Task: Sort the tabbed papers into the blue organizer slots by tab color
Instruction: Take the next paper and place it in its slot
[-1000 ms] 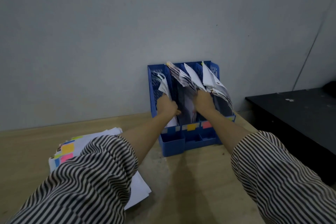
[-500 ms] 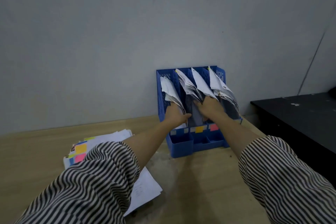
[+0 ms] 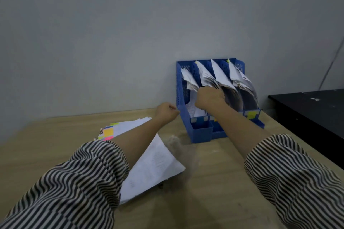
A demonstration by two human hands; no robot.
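Note:
The blue organizer [image 3: 202, 133] stands against the wall with curled papers in each of its slots. My right hand [image 3: 209, 97] is closed on the papers in the second slot from the left [image 3: 205, 75]. My left hand [image 3: 166, 112] hovers in a loose fist just left of the organizer, holding nothing. A stack of tabbed papers [image 3: 152, 161] with yellow, pink and blue tabs lies on the wooden table under my left forearm. A yellow tab [image 3: 251, 114] marks the front of a right-hand slot.
The grey wall rises right behind the organizer. A black surface [image 3: 309, 111] sits lower to the right of the wooden table [image 3: 204, 191]. My striped sleeves fill the lower corners of the view.
My left hand has come out of the leftmost slot and moved left, away from the organizer. My right hand has shifted left to the second slot's papers. My view has swung left.

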